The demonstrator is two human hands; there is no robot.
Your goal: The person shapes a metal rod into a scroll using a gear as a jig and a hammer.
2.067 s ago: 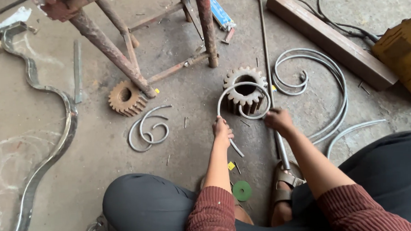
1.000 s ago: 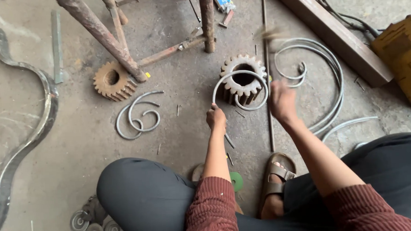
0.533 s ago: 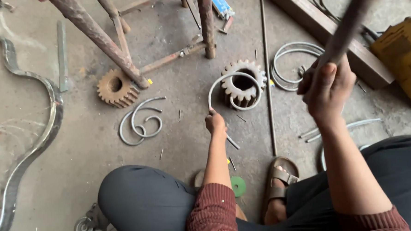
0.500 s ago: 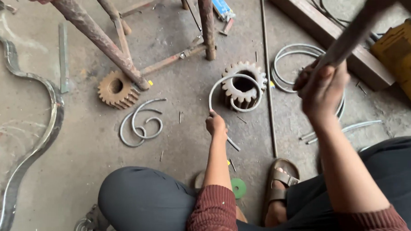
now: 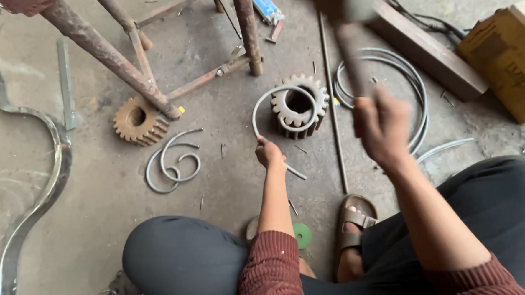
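My left hand [image 5: 269, 153] grips a curved grey metal rod [image 5: 261, 104] on the concrete floor. The rod's curl lies over a worn steel gear [image 5: 300, 104]. My right hand [image 5: 382, 124], blurred by motion, is shut on the handle of a hammer [image 5: 346, 20] raised above the gear, its head near the top edge of the view. I crouch with a sandalled foot [image 5: 352, 221] beside the work.
A rusty gear [image 5: 138, 120] and a finished scroll [image 5: 171, 160] lie to the left under a rusty metal stand [image 5: 108, 51]. Larger scrolls [image 5: 406, 79], a long thin rod [image 5: 332, 115], a wooden beam [image 5: 426, 52] and a yellow box [image 5: 509, 54] lie to the right. A wavy flat bar [image 5: 37, 198] runs along the left.
My right hand left the floor, took up the hammer and swung it over the gear. My left hand stayed on the curved rod.
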